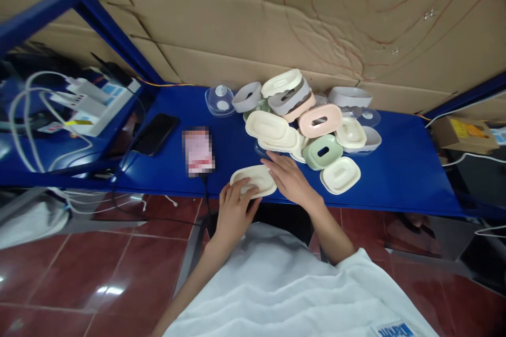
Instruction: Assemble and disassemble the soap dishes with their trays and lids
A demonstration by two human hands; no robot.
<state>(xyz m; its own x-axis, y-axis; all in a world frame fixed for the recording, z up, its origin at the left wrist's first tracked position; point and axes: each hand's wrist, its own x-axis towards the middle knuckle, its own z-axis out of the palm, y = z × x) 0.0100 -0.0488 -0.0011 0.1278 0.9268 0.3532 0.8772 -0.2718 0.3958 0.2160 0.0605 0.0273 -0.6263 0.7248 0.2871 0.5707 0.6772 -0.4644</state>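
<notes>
A cream oval soap dish (pixel 259 175) lies at the table's front edge. My left hand (pixel 236 208) is closed on its left and near side, with the fingers over the hollow and the thumb at the near rim. At the dish's right end, my right hand (pixel 291 178) has its fingers stretched out and touching the rim. Just beyond are two overlapping cream dishes (pixel 266 125), a pink slotted one (pixel 320 121) and a green slotted one (pixel 323 152). Another cream dish (pixel 340 175) lies to the right of my right hand.
Several grey pieces (pixel 350 97) and clear plastic covers (pixel 220 101) lie toward the cardboard wall (pixel 245 16). Left on the blue table (pixel 411 168) are a cabled device with a blurred screen (pixel 198 151), a black phone (pixel 156 134) and a power strip (pixel 105 105) with white cables.
</notes>
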